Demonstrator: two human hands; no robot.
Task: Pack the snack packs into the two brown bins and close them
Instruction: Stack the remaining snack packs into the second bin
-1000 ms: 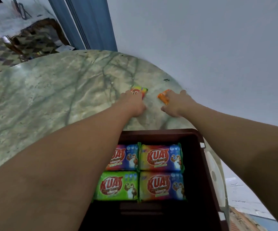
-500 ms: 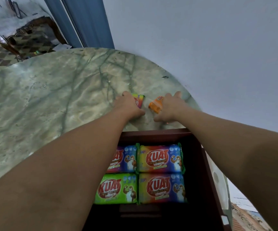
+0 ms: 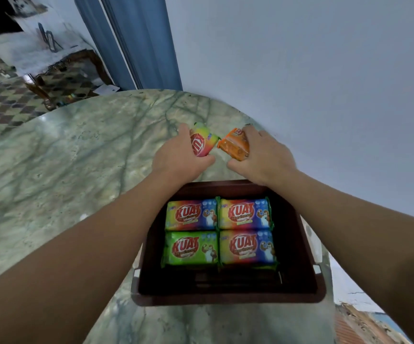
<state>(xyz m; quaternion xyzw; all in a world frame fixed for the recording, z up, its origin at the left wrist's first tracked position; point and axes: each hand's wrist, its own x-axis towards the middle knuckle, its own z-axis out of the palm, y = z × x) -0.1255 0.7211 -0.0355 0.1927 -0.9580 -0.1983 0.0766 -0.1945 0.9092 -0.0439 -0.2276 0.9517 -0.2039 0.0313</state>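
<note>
Your left hand holds a rainbow-coloured snack pack, its grip wrapped round the pack with the thumb underneath and the fingers over the far side. Your right hand holds an orange snack pack the same way, fingers curled over its far edge. Both packs are tilted, their near corners almost meeting between your hands, just beyond the far rim of the brown bin. The bin stands open on the green marble worktop, near its right edge. Inside it lie four KUAT snack packs flat in a two-by-two block: the far left pack, the far right pack, the near left pack and the near right pack, each touching its neighbours. A pale wall rises behind the worktop, with a blue door frame to its left.
</note>
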